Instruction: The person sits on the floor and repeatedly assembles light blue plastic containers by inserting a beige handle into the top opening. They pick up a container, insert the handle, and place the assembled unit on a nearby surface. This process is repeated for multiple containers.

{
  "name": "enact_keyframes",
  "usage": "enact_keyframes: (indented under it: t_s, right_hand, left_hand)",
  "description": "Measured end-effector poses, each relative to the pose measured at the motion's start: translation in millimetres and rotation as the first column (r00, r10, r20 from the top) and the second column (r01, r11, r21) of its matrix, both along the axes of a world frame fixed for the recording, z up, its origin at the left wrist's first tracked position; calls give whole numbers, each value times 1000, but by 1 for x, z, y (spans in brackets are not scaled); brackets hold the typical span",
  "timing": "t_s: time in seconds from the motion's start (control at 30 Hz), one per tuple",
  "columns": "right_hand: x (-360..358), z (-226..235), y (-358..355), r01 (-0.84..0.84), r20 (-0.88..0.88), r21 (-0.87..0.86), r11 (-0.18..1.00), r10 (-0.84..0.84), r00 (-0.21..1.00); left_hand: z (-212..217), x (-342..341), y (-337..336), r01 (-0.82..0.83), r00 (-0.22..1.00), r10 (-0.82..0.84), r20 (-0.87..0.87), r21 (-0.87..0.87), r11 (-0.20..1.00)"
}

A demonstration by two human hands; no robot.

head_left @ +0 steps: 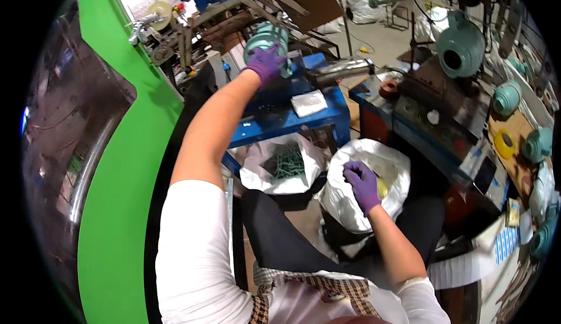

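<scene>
My left hand (266,66), in a purple glove, reaches far forward to a teal rounded metal housing (269,33) at the blue bench. Its fingers are laid over the near side of the housing and grip it. My right hand (363,187), also gloved in purple, is above a white sack (392,156) between my knees. Those fingers are curled together, and whatever they may hold is hidden. Something yellowish shows inside the sack beside that hand. Left of it, another white bag (255,172) contains many thin dark green pieces (288,161).
A folded white cloth (309,103) lies on the blue bench (257,130), near a shiny metal cylinder (350,67). At right stands a dark machine table with a teal housing (460,46) on top. More teal housings (506,97) line the far right. A green panel (117,207) rises at left.
</scene>
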State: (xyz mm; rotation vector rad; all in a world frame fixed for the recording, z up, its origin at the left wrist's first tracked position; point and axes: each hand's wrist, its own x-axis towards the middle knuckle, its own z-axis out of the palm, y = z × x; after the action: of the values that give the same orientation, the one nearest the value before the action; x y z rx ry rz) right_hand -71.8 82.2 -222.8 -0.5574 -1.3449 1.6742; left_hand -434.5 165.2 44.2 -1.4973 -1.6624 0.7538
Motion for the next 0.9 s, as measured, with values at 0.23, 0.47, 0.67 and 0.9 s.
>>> enact_keyframes:
  t_s: [0.23, 0.47, 0.67, 0.9]
  right_hand:
    - [26, -5, 17, 85, 72, 166, 983, -98, 993]
    - [14, 10, 6, -20, -57, -171, 985, 11, 998]
    - [12, 9, -8, -45, 82, 82, 996, 38, 996]
    - [29, 22, -10, -65, 252, 411, 909, -45, 967]
  left_hand:
    - [13, 39, -49, -2, 954, -63, 293, 215, 977]
    - [0, 23, -42, -37, 969, -25, 245, 247, 968]
    - [-9, -51, -37, -200, 977, 190, 94, 110, 974]
    - [-7, -65, -78, -262, 868, 78, -491, -317, 911]
